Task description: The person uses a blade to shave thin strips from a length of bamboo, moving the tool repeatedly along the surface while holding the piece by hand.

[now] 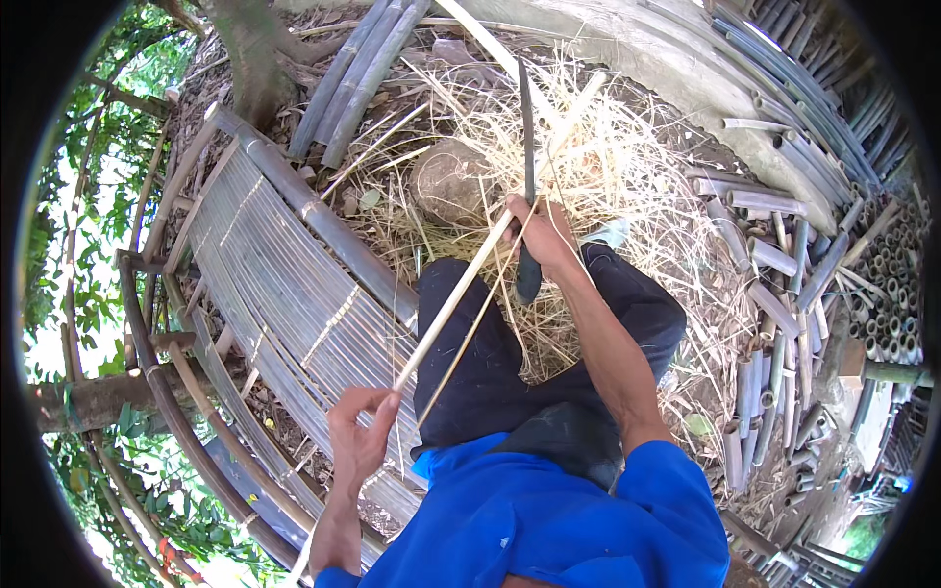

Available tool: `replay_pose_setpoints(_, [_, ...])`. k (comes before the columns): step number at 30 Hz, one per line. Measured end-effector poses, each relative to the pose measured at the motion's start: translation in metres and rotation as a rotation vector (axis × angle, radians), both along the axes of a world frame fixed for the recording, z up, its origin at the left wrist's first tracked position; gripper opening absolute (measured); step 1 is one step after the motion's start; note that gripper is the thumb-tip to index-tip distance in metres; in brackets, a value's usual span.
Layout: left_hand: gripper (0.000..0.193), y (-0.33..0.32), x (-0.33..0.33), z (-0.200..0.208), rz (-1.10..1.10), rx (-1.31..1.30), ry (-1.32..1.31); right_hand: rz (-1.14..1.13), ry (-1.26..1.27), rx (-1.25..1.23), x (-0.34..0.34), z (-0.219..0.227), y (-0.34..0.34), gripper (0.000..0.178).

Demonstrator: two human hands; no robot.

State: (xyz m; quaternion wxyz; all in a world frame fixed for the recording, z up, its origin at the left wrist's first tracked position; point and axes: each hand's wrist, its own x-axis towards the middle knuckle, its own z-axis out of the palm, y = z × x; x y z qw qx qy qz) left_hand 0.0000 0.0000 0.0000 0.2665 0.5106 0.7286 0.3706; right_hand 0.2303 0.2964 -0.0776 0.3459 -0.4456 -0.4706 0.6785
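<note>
Blue shirt cloth occupies the near centre, with dark trousers just beyond it, knees bent and apart.

Left hand: located near left, beside the left thigh. Its grip is closed, thumb against the fingers, on the near end of a pale strip. Strip position: slanting from this hand across the left thigh, far and to the right, up to the right hand.

Right hand: located beyond the knees. Its grip is clamped around the dark handle of a knife. The blade points to the far side; the handle butt protrudes on the near side of the fist. The strip meets this hand at the thumb side. A thin strand hangs beside the strip, above the left thigh.

Surroundings: pale shavings cover the ground on the far side, next to a rounded brown block. A slatted bamboo panel stands to the left; cut bamboo lengths lie to the right.

Visibility limits: most right-hand fingertips are hidden by the fist. Past that fist, the strip cannot be told from the pale pieces. The left forearm is cut off at the near edge.
</note>
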Motion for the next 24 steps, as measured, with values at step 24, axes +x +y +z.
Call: replay_pose_setpoints(24, [0.058,-0.112,-0.022,-0.068,0.129,-0.499,-1.371,-0.033,-0.366,0.016,-0.112,-0.094,0.04,0.031])
